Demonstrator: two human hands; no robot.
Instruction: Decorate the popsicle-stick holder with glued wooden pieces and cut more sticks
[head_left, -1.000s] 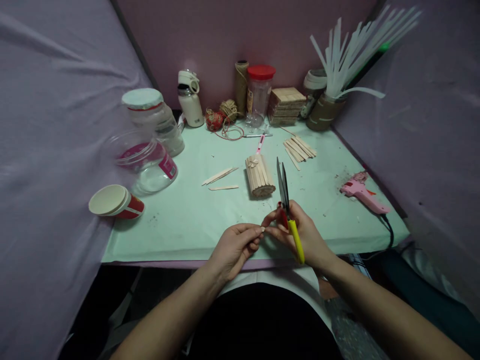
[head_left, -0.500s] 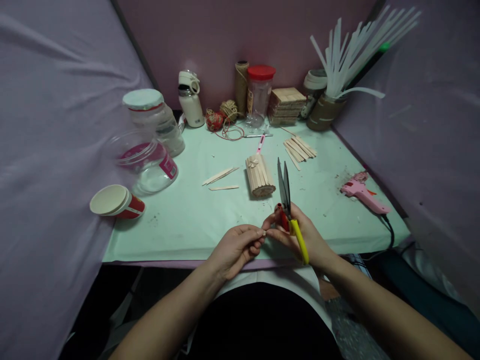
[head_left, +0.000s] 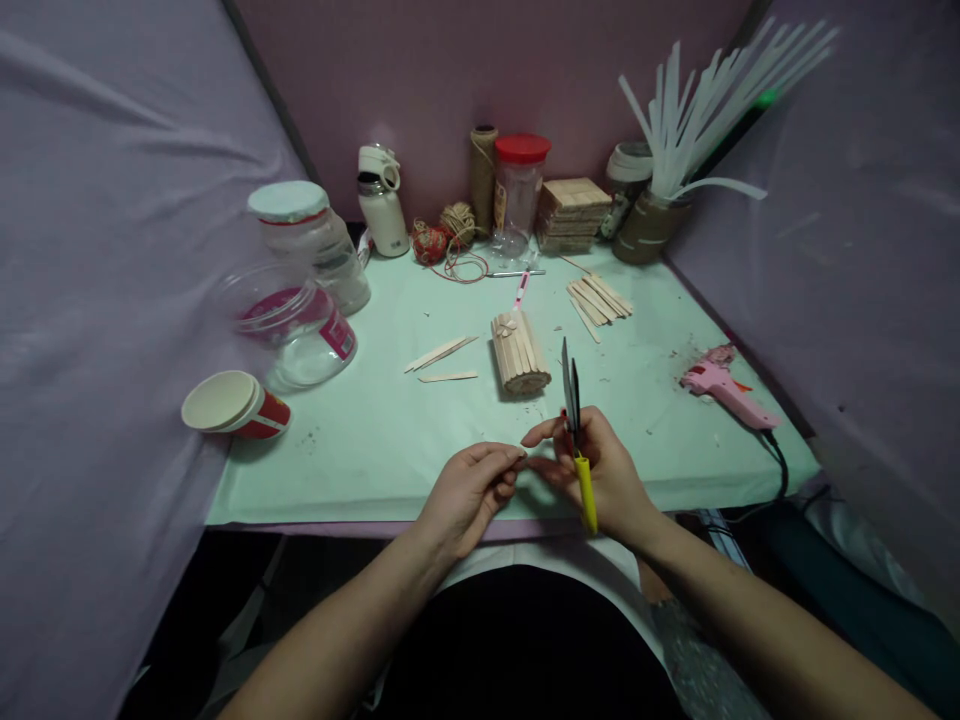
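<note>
Over the front of the table my left hand (head_left: 480, 490) pinches something too small to make out at its fingertips. Close beside it, my right hand (head_left: 600, 475) holds a pair of scissors (head_left: 585, 490) with yellow and red handles, the blades pointing up and away from me. The thumb and index finger of that hand are apart, near my left fingertips. Beyond my hands a cylinder covered in wooden craft sticks (head_left: 520, 355) lies on its side, with a small petal-like wooden piece (head_left: 508, 328) on top. Loose craft sticks (head_left: 442, 352) lie left of it.
A pink glue gun (head_left: 731, 393) with a cord lies at right. More craft sticks (head_left: 600, 298) lie behind the scissors. Paper cups (head_left: 262, 412) and a clear plastic tub (head_left: 300, 345) stand at left. Jars, twine, stacked wooden squares (head_left: 574, 215) and white glue sticks (head_left: 675, 130) line the back.
The scissors have turned more upright and dropped slightly. My right thumb and index finger have parted and come away from my left fingertips, which still pinch.
</note>
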